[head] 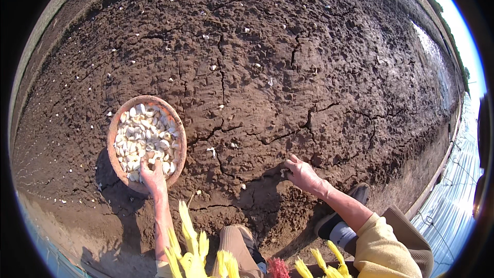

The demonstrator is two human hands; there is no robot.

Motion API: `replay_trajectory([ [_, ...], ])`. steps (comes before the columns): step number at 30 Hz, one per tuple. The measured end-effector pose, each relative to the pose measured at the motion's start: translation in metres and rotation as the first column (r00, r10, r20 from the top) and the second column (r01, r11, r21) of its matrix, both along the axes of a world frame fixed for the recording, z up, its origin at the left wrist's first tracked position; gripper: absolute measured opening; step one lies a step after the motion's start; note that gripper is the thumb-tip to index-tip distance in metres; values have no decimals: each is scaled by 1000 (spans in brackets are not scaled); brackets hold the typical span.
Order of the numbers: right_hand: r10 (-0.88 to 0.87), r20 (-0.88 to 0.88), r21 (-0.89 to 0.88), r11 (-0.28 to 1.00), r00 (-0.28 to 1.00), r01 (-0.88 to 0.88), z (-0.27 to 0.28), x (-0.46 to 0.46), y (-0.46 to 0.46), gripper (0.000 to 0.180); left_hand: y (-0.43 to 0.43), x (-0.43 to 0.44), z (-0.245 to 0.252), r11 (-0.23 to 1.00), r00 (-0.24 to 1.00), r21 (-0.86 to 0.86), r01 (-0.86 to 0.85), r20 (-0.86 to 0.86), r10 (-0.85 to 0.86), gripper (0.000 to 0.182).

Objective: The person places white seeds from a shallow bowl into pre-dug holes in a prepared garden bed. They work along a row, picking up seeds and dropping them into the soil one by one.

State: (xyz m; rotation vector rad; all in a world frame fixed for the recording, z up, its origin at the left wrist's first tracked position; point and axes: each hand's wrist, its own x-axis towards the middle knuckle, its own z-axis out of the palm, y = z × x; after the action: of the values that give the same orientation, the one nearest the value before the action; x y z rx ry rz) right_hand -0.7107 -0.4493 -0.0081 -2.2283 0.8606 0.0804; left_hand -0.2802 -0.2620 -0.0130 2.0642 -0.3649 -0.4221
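Observation:
A round terracotta-coloured bowl (112,153) full of peeled-looking garlic cloves (146,131) rests on the soil at left. My left hand (153,177) reaches over its near rim, thumb and fingers apart among the cloves. Its fingertips are partly hidden, so whether it grips a clove is unclear. To the right, my right hand (303,173) is low at the soil surface with its fingers pinched together. A small pale garlic clove (283,172) shows at its fingertips. Between the hands, single cloves, such as one clove (243,186), sit in the brown soil (247,123).
Cracked, lumpy soil spreads ahead, dotted with many spaced cloves (213,68). Clear plastic sheeting (444,204) runs along the right side. My shoe (328,224) and corduroy-clad knee (235,239) are close below. Yellow fringe strands (189,231) hang into the lower view.

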Motion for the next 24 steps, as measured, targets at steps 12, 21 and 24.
replay_trajectory([
  [12, 140, -116, -272, 948, 983, -167, -33, 4, 22, 25, -19, -64, 63, 809, 737, -468, -356, -673, -65, 29],
  [21, -118, 126, 124, 987, 985, 102, 58, 90, 6, 25, -22, -128, 49, 693, 157, -447, -566, -883, -441, 25],
  [24, -459, 260, 781, 618, 849, 95, 64, 122, 11, 29, -22, -143, 46, 744, 89, -433, -509, -886, -455, 22],
])
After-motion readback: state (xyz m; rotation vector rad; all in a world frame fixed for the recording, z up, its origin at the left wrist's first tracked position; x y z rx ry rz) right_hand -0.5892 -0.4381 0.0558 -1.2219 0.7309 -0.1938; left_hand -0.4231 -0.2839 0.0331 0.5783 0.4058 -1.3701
